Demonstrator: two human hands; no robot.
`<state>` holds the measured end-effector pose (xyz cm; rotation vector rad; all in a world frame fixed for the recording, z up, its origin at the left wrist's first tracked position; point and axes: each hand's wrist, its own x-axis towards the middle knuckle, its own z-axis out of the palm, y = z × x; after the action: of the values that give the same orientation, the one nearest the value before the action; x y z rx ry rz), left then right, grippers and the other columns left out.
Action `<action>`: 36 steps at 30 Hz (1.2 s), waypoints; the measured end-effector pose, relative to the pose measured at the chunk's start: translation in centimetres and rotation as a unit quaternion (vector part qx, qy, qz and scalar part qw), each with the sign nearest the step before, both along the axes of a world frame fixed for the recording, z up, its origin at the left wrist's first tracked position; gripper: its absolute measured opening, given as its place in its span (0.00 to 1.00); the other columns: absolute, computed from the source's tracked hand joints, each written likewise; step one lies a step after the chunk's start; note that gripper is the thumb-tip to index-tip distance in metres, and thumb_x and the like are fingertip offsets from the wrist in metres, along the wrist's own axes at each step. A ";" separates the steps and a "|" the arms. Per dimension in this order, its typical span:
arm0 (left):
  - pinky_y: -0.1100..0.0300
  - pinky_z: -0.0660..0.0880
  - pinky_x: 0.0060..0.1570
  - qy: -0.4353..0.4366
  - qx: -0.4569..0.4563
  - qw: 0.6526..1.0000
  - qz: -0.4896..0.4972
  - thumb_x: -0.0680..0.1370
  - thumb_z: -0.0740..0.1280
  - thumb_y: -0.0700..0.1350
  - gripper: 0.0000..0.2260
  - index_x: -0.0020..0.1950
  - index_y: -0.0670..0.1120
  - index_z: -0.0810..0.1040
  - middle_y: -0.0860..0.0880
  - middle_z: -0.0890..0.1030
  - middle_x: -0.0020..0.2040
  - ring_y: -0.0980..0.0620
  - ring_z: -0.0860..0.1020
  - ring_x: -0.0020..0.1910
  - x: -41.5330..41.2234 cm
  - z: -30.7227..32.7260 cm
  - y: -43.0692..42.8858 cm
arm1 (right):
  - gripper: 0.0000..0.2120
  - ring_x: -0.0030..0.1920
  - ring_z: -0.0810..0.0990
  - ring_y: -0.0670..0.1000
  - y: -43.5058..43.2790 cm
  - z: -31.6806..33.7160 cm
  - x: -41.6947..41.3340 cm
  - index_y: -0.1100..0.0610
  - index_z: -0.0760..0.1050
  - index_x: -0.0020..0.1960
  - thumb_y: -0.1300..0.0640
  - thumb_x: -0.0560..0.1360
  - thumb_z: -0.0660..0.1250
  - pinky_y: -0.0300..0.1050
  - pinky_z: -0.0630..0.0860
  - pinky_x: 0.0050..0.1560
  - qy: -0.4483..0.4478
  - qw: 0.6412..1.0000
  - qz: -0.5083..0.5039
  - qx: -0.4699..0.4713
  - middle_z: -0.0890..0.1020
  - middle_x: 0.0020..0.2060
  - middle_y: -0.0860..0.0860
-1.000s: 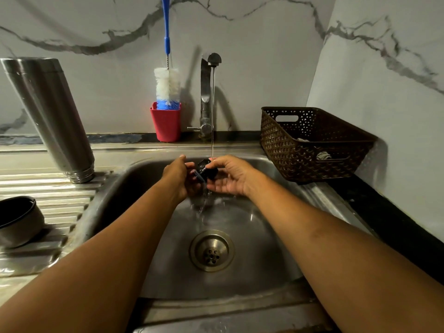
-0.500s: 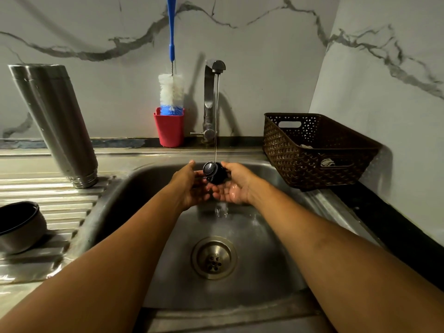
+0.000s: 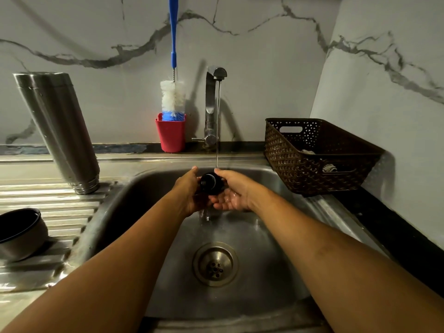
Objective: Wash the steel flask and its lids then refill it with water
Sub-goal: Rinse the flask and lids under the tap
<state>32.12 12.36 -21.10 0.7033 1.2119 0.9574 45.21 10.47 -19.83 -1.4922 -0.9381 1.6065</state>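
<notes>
Both hands on black lid, held over sink, under tap stream. L hand wraps lid from left; R hand cups it from right, fingers over top. Lid's round face points toward me. Flask stands mouth-down on drainboard, well left, so L hand nearer. Red cup holds brush. Basket has pale bits, can't tell what. Dark cap at far left, inside unreadable.

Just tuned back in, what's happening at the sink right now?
A person is rinsing a small black lid under the running tap, over the sink. Both hands hold it: the left hand grips its left side, and the right hand cups it from the right and below. The steel flask stands mouth down on the draining board at the left, untouched, with a steel cup in front of it. Refilling has not started.
</notes>
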 end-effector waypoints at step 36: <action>0.54 0.77 0.41 0.077 0.145 0.985 0.056 0.84 0.65 0.46 0.08 0.59 0.43 0.77 0.44 0.81 0.49 0.48 0.80 0.47 0.7 1.5 2.7 | 0.17 0.30 0.76 0.50 -0.4 0.4 -0.5 0.51 0.77 0.53 0.39 0.83 0.60 0.43 0.75 0.30 -0.065 0.988 0.025 0.136 0.79 0.38 0.56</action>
<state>32.78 15.02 -19.58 0.9609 1.2700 1.2054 44.76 10.02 -19.48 -1.4038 -1.2240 1.3626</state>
